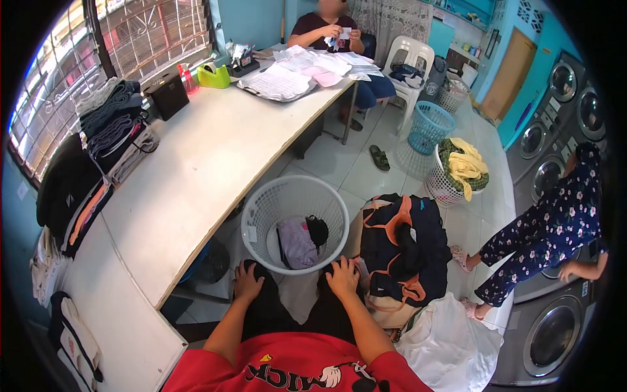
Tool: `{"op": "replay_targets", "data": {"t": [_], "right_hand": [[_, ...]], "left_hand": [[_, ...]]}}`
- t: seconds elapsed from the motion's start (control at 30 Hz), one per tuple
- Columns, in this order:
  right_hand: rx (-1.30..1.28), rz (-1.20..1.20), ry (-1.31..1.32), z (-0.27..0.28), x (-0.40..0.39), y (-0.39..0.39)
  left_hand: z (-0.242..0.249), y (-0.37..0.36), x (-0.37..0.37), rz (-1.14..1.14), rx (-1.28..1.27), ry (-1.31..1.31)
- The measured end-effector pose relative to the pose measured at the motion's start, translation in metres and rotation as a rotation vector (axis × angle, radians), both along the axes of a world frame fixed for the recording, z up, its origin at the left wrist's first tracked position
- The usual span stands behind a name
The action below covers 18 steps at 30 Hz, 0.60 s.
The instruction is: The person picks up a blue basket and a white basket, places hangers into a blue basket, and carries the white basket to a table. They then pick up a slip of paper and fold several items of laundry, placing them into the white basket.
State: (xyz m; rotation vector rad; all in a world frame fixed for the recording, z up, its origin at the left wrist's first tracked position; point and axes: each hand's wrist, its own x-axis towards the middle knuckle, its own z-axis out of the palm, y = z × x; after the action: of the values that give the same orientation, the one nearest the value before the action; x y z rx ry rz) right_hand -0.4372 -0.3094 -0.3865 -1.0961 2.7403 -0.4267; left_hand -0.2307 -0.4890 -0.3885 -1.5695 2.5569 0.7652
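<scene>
My left hand rests on my left knee, fingers spread, with nothing in it. On the other knee lies my right hand, also spread and holding nothing, close to the rim of the basket. A white perforated laundry basket stands on the floor just ahead of my knees. Inside it are a lavender cloth and a small black item. To the right of my right hand sits a large pile of dark and orange clothes, with a white cloth beside it.
A long white table runs along the left, bearing folded clothes and papers. Behind it a person sits holding something small. At the right another person stands by the washing machines. Further baskets stand ahead.
</scene>
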Motion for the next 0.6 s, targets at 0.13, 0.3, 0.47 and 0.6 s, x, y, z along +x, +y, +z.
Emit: {"op": "replay_targets", "data": {"t": [0.13, 0.3, 0.47, 0.6], "right_hand": [[-0.009, 0.012, 0.020, 0.0005, 0.0005, 0.0004], [-0.004, 0.012, 0.020, -0.0012, -0.0008, -0.0014], [0.010, 0.007, -0.001, 0.0026, -0.0010, -0.0022], [0.009, 0.012, -0.002, 0.0034, -0.0020, -0.0014]], "left_hand": [[-0.0022, -0.0006, 0.0029, -0.012, -0.019, 0.023], [-0.0023, -0.0025, 0.0033, -0.004, -0.024, 0.016], [-0.0007, -0.0032, 0.0027, 0.004, -0.008, 0.003], [-0.0002, -0.0032, 0.0024, 0.004, 0.000, -0.005]]}}
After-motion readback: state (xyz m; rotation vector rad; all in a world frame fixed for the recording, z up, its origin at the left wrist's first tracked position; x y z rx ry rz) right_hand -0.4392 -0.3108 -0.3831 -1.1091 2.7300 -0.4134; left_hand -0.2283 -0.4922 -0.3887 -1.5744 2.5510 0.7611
